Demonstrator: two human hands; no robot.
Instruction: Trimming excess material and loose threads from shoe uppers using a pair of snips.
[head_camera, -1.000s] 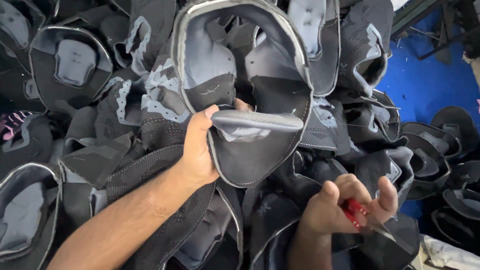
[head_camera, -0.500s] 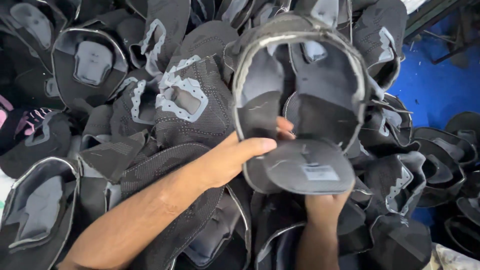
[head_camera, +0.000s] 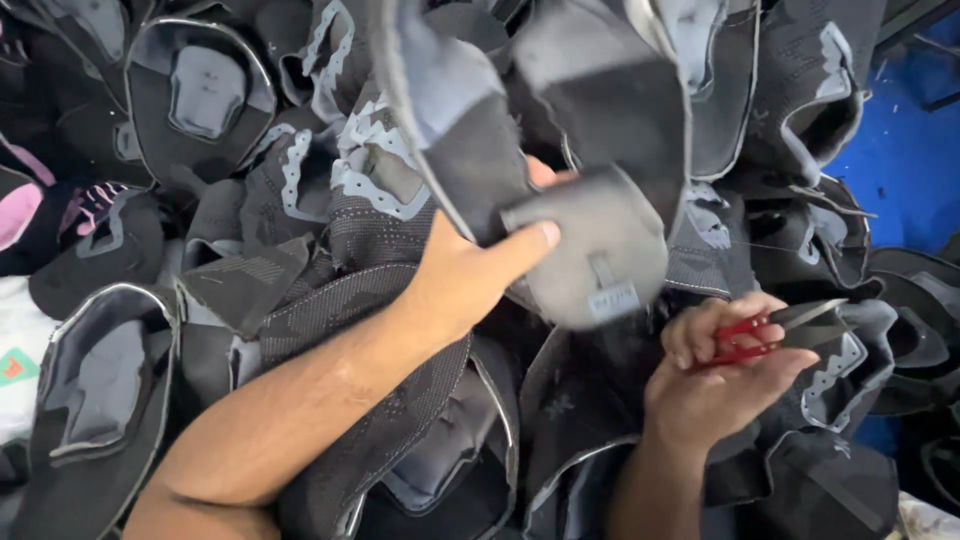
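Gripping a grey shoe upper (head_camera: 560, 160), left hand (head_camera: 465, 275) sits below it.

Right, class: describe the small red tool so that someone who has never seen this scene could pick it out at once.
Start from the big heap of black and grey shoe uppers that fills the view. At its lower right, the right hand grips a pair of thread snips. Its red handle and short metal blades are the only bright red among the dark fabric.
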